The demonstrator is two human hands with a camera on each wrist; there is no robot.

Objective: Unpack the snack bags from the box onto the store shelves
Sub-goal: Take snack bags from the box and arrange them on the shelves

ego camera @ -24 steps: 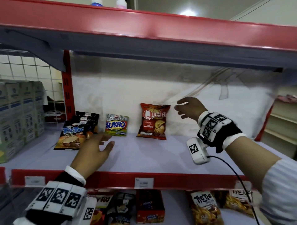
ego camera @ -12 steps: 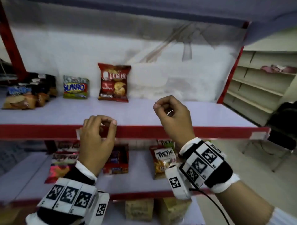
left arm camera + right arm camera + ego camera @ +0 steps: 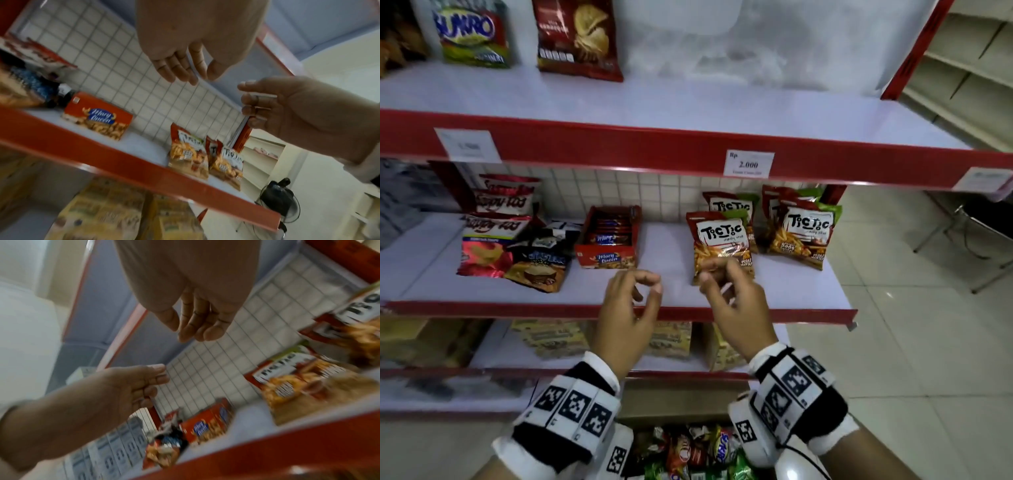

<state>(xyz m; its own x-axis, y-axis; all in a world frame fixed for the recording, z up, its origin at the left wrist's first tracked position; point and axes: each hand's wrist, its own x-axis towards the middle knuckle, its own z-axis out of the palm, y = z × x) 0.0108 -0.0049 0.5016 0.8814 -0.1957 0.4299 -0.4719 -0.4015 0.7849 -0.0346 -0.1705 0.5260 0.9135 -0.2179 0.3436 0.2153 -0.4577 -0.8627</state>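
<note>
The cardboard box (image 3: 681, 401) stands on the floor below my wrists, with mixed snack bags (image 3: 695, 452) inside. My left hand (image 3: 645, 287) and right hand (image 3: 710, 279) hover side by side before the middle shelf's red edge (image 3: 808, 313), fingers loosely curled, holding nothing. The left wrist view shows the left hand (image 3: 191, 73) empty, and the right wrist view shows the right hand (image 3: 193, 329) empty too. A Tic Tic bag (image 3: 722, 240) stands just behind my right fingers. On the top shelf (image 3: 688, 102) stand a Sukro bag (image 3: 470, 34) and a Qtela bag (image 3: 578, 37).
The middle shelf also holds more Tic Tic bags (image 3: 804, 233), a red Mary Queen carton (image 3: 607, 240) and Happy Tos bags (image 3: 493, 233). Yellow cartons (image 3: 551, 337) fill the lower shelf. A dark chair (image 3: 983, 233) and bare cream shelving (image 3: 962, 68) are at the right.
Both hands have come down from the top shelf to the middle shelf's front, still empty. My view has tilted down, bringing the box of snack bags into sight.
</note>
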